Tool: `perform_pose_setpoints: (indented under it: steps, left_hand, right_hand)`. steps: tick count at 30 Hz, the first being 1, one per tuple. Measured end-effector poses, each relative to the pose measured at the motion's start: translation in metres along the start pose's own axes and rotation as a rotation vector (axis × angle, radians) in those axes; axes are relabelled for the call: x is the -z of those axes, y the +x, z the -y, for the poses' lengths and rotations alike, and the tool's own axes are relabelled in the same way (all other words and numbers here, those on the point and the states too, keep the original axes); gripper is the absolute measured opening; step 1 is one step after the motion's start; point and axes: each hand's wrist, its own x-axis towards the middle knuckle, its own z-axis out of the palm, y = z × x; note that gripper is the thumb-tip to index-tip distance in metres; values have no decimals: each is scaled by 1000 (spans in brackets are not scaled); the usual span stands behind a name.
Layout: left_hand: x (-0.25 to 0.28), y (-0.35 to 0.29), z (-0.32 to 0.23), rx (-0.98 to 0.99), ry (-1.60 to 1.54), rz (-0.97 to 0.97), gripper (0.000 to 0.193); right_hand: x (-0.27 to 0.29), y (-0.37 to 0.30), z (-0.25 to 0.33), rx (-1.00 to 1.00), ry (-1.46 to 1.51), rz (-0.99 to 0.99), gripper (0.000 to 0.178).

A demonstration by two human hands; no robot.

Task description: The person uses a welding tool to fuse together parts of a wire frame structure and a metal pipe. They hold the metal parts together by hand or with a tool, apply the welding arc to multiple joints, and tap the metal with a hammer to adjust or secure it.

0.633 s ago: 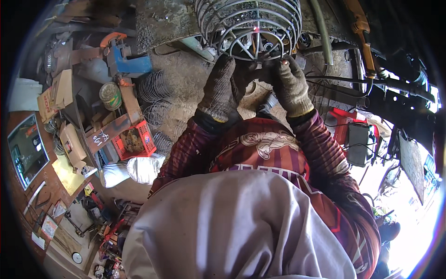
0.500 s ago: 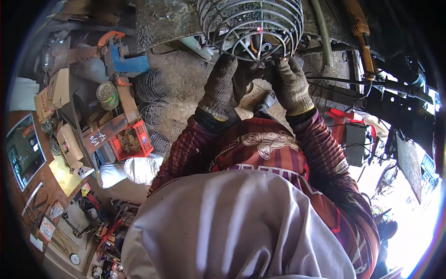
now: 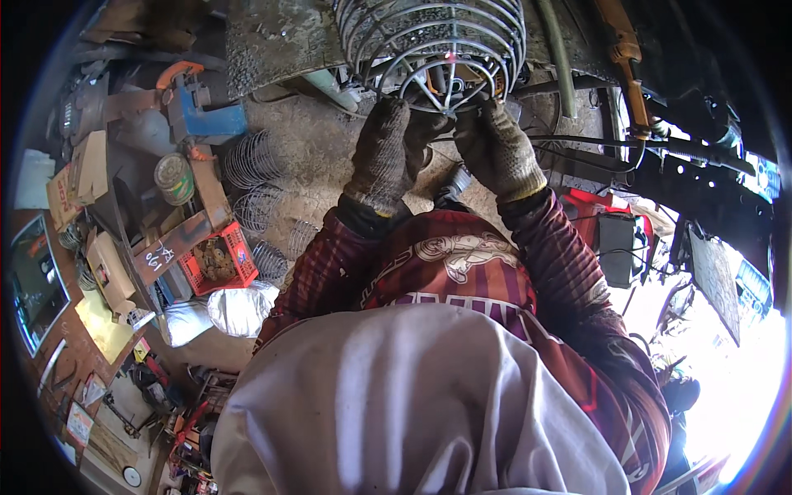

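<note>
dusty floor (image 3: 318,157), wire coils (image 3: 252,159) on it

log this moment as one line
left hand: gloved, at near end of wire cage | right hand: gloved, same end | red crate: left of hands

head; left fisheye; faces down; left hand (image 3: 382,155); right hand (image 3: 498,155) near

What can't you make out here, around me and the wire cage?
Head view, wire cage: far end, cut off by the upper edge.
Head view, left hand and right hand: exact contact, hidden by the knit gloves.
Head view, red crate: contents, too small to identify.
Head view, bright area: details, lost in glare.
</note>
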Motion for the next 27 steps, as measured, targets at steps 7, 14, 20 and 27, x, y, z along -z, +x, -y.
perform_pose_setpoints:
  steps: [7,14,20,27]
  left_hand:
    - [3,-1,-3,49,40,84,50]
    - [38,-27,-12,138,46,-14,45]
    - [64,-48,-24,135,153,-47,45]
    - [44,-32,-19,89,203,-9,43]
  right_hand:
    - [17,-1,1,-31,-54,51,39]
    - [67,-31,9,-119,-43,65,44]
    - [86,-48,7,-166,-74,-100,40]
    - [51,-28,24,-205,-306,31,41]
